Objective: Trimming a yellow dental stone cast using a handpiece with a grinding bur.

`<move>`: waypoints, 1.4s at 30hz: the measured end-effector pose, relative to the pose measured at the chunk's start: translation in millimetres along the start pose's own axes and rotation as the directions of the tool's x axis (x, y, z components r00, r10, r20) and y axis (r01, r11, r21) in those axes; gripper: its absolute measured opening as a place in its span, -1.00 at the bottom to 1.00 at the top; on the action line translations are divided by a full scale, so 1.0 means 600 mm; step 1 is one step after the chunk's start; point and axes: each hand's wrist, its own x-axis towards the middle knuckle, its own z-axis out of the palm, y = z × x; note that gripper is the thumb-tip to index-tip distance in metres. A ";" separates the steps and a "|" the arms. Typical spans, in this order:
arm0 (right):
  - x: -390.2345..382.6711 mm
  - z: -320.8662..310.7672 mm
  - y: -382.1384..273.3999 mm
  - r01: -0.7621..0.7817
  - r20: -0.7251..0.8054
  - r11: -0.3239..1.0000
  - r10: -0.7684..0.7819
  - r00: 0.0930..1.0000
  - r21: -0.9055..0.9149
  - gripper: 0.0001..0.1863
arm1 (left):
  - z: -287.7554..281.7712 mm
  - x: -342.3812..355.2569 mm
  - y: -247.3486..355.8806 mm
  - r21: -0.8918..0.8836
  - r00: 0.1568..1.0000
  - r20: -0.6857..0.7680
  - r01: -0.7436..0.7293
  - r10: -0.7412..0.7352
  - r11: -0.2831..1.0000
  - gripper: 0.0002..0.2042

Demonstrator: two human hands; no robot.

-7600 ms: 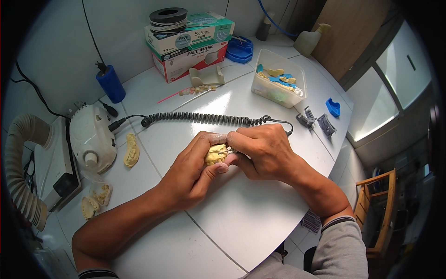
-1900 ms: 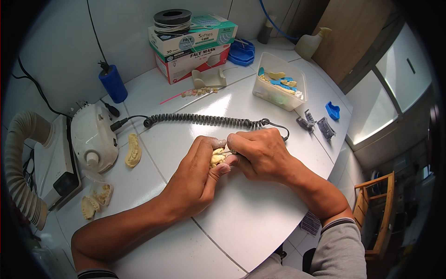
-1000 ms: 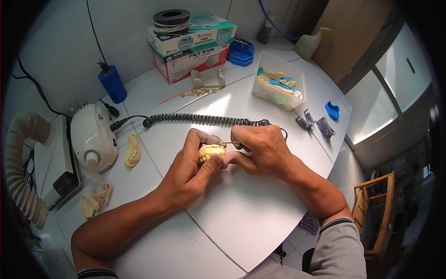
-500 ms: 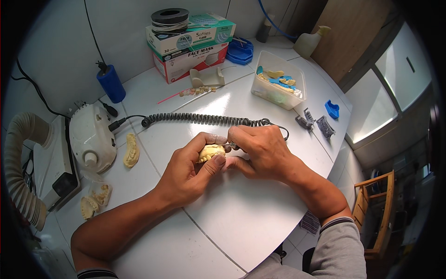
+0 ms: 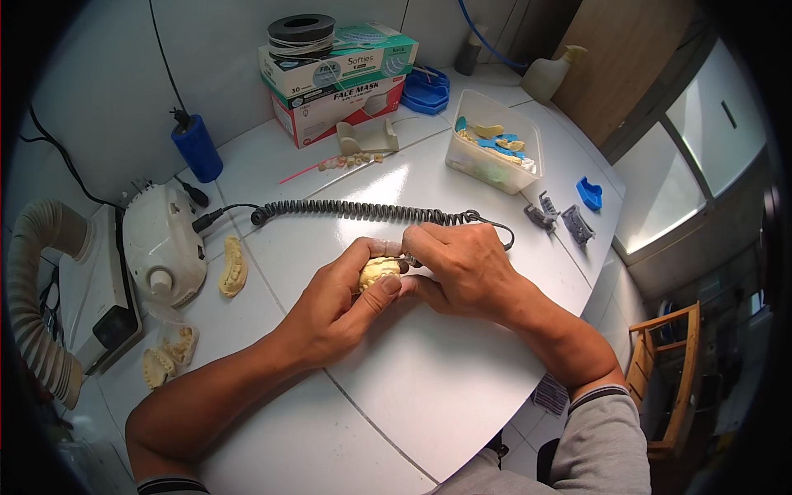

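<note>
My left hand point(image 5: 334, 305) is closed round a pale yellow dental cast point(image 5: 379, 272), with the thumb along its near side and the index finger over the top. Teeth shapes show along the cast's lower edge. In my right hand point(image 5: 469, 268) is a rotary handpiece point(image 5: 412, 261), mostly hidden by the fingers. Its dark working tip sits against or very close to the right end of the cast. A black coiled cord point(image 5: 363, 211) runs behind both hands, from a white control unit point(image 5: 165, 247) on the left to near the right hand.
A hose point(image 5: 37, 289) curves down at far left. More dental casts point(image 5: 233, 268) lie beside the unit. Face mask boxes point(image 5: 342, 99) stand at the back, with loose teeth point(image 5: 355, 159) before them. A plastic tub point(image 5: 491, 169) of casts and grey metal parts point(image 5: 577, 224) are at right.
The cast has turned slightly in my left fingers, and the handpiece tip has shifted a little against its right end. Both arms stay almost in place.
</note>
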 end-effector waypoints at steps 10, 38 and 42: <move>-0.001 0.002 -0.001 -0.011 0.029 0.999 0.010 1.000 0.040 -0.61 | 0.003 0.000 -0.011 0.095 1.000 -0.014 -0.002 0.003 0.996 -0.71; 0.000 0.003 -0.003 -0.031 0.068 0.998 0.026 0.997 0.062 -0.61 | 0.004 -0.001 -0.002 0.136 1.000 0.004 0.001 -0.001 0.991 -0.73; -0.002 0.003 -0.001 -0.028 0.070 0.998 0.025 0.997 0.055 -0.61 | 0.003 0.000 -0.003 0.155 1.000 0.017 0.021 -0.024 0.988 -0.73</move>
